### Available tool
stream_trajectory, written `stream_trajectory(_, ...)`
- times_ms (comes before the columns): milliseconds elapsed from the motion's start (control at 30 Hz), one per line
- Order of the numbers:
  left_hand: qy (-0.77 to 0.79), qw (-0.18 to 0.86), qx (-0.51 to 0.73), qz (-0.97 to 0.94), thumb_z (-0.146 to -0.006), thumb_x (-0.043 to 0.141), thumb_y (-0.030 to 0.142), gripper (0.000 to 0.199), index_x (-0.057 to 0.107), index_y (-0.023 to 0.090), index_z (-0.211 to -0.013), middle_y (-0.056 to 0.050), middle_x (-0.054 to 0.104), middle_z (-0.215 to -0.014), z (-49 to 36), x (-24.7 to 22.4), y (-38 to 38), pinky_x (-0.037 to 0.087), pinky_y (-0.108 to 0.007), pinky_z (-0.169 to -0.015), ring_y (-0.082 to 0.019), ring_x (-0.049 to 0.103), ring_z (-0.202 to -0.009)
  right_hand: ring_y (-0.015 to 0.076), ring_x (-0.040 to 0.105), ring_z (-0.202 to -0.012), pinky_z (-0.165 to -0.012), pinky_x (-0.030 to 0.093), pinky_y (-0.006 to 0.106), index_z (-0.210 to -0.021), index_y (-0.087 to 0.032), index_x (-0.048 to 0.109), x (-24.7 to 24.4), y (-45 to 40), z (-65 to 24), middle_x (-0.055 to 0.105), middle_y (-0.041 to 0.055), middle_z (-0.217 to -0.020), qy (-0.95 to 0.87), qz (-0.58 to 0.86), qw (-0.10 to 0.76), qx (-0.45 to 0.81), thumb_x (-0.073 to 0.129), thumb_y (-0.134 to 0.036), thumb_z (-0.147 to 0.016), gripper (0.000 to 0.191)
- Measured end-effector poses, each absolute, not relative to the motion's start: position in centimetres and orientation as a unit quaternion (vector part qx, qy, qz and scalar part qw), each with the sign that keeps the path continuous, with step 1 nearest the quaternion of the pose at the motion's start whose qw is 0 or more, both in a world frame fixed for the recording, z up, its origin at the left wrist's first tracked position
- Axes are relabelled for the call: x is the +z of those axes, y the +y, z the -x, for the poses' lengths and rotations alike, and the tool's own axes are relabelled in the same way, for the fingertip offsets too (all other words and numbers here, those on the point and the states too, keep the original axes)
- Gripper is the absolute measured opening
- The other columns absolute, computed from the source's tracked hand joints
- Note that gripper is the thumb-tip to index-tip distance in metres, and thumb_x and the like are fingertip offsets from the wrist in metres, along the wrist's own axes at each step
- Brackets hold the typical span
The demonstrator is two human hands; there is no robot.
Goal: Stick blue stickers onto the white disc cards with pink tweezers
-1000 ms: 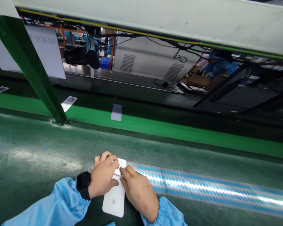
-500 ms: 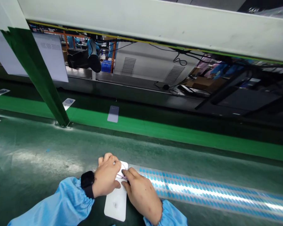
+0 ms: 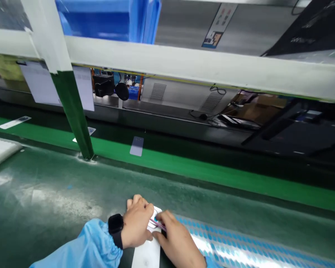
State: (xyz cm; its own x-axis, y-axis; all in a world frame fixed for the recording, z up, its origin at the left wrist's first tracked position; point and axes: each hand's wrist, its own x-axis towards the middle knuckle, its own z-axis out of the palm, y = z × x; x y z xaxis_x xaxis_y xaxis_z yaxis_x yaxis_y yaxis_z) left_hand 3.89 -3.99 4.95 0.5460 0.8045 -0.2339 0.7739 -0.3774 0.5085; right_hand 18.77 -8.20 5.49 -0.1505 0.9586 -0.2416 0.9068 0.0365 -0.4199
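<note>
A white phone back panel (image 3: pixel 146 255) with rounded corners lies on the green bench, with a ring-shaped part near its far end. My left hand (image 3: pixel 138 221), wearing a black watch, grips the panel from the left, fingers curled at its far end and thumb on its face. In my right hand (image 3: pixel 178 238) a thin pinkish tool (image 3: pixel 159 224) is pinched, slanting over the ring. A small blue dot (image 3: pixel 156 219) shows by my right fingertips; whether the tool touches it, I cannot tell. Right of my hands lies a clear strip of blue dots (image 3: pixel 229 242).
Beyond the bench runs a green conveyor belt (image 3: pixel 184 163) carrying several panels, one a grey panel (image 3: pixel 136 146). A green-and-white post (image 3: pixel 75 108) rises at the left, meeting a white beam (image 3: pixel 184 63). A white stack (image 3: pixel 1 150) sits at the left edge; a blue bin (image 3: pixel 100 22) is above.
The view has tilted up, so the bench and hands appear lower and the blue bin has come into sight. Both hands stay on the panel; a blue dot now shows by the right fingertips.
</note>
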Motion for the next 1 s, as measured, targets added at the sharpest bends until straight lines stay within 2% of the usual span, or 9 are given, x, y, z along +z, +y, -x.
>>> stream_trajectory(100,0.495,0.297,0.059,-0.815,-0.058,0.083,0.031,0.054,0.050,0.021,-0.100,-0.005,0.052,-0.109,-3.9,4.2,-4.1,0.034,-0.040,-0.086,-0.026,0.041,-0.107,0.0240,0.060,-0.098,-0.084,0.045,0.033,-0.116,-0.017,0.051,5.7,-6.8,-18.8,0.058,0.0115,-0.111,-0.703,0.665,0.067,0.243,0.054,-0.014,-0.067,0.049)
stream_trajectory(233,0.519,0.305,0.108,-0.791,-0.048,0.087,0.031,0.064,0.051,0.024,-0.101,-0.003,0.051,-0.108,-4.1,2.9,-4.6,0.034,-0.039,-0.085,-0.026,0.042,-0.104,0.0212,0.060,-0.083,-0.073,0.044,0.031,-0.086,-0.017,0.053,6.5,-5.7,-18.9,0.059,0.0067,-0.092,-0.703,0.668,0.059,0.235,0.057,-0.011,-0.058,0.029)
stream_trajectory(300,0.528,0.314,0.141,-0.776,-0.045,0.087,0.033,0.070,0.051,0.027,-0.105,-0.002,0.049,-0.110,-4.1,2.4,-4.6,0.034,-0.038,-0.086,-0.027,0.041,-0.106,0.0176,0.058,-0.075,-0.066,0.043,0.027,-0.083,-0.019,0.050,6.6,-5.2,-19.0,0.058,0.0016,-0.082,-0.699,0.652,0.091,0.279,0.056,-0.010,-0.056,0.028)
stream_trajectory(433,0.571,0.297,0.240,-0.726,-0.062,0.074,0.033,0.062,0.046,0.028,-0.117,-0.004,0.046,-0.117,-3.1,3.2,-3.7,0.031,-0.039,-0.095,-0.027,0.037,-0.114,0.0134,0.054,-0.061,-0.054,0.041,0.023,-0.092,-0.019,0.053,6.8,-2.1,-19.2,0.057,-0.0037,-0.068,-0.651,0.600,0.228,0.406,0.050,-0.015,-0.067,0.025)
stream_trajectory(567,0.642,0.243,0.288,-0.668,-0.072,0.059,0.023,0.048,0.045,0.023,-0.118,-0.007,0.046,-0.121,-0.7,5.1,-1.3,0.031,-0.038,-0.098,-0.025,0.038,-0.117,0.0140,0.045,-0.039,-0.039,0.033,0.024,-0.103,-0.013,0.057,8.4,5.1,-19.6,0.046,-0.0060,-0.048,-0.541,0.703,0.292,0.357,0.046,-0.024,-0.077,0.030)
stream_trajectory(633,0.675,0.212,0.271,-0.652,-0.075,0.057,0.022,0.044,0.045,0.022,-0.117,-0.008,0.047,-0.120,0.4,5.8,0.2,0.033,-0.037,-0.097,-0.024,0.040,-0.116,0.0165,0.053,-0.044,-0.042,0.038,0.026,-0.107,-0.010,0.058,9.8,9.1,-20.3,0.052,-0.0021,-0.051,-0.531,0.719,0.315,0.319,0.047,-0.022,-0.078,0.033)
stream_trajectory(733,0.702,0.166,0.227,-0.655,-0.078,0.057,0.024,0.038,0.048,0.022,-0.114,-0.008,0.049,-0.120,1.3,6.6,3.3,0.035,-0.035,-0.094,-0.023,0.043,-0.116,0.0231,0.065,-0.069,-0.060,0.047,0.031,-0.102,-0.012,0.063,11.4,13.1,-21.7,0.065,0.0076,-0.069,-0.536,0.726,0.343,0.261,0.055,-0.023,-0.074,0.031)
stream_trajectory(833,0.707,0.140,0.197,-0.665,-0.080,0.058,0.027,0.035,0.049,0.022,-0.113,-0.009,0.051,-0.121,1.4,7.2,7.6,0.035,-0.035,-0.093,-0.024,0.043,-0.117,0.0276,0.064,-0.092,-0.080,0.047,0.035,-0.093,-0.015,0.067,11.6,13.0,-22.9,0.069,0.0117,-0.088,-0.544,0.730,0.350,0.218,0.060,-0.023,-0.071,0.025)
stream_trajectory(1000,0.728,0.126,0.132,-0.661,-0.076,0.064,0.040,0.050,0.048,0.017,-0.117,-0.017,0.055,-0.118,0.1,7.7,14.9,0.038,-0.040,-0.088,-0.032,0.047,-0.115,0.0253,0.064,-0.092,-0.085,0.047,0.036,-0.090,-0.018,0.067,10.3,6.4,-25.1,0.069,0.0095,-0.095,-0.626,0.687,0.324,0.175,0.057,-0.030,-0.071,0.024)
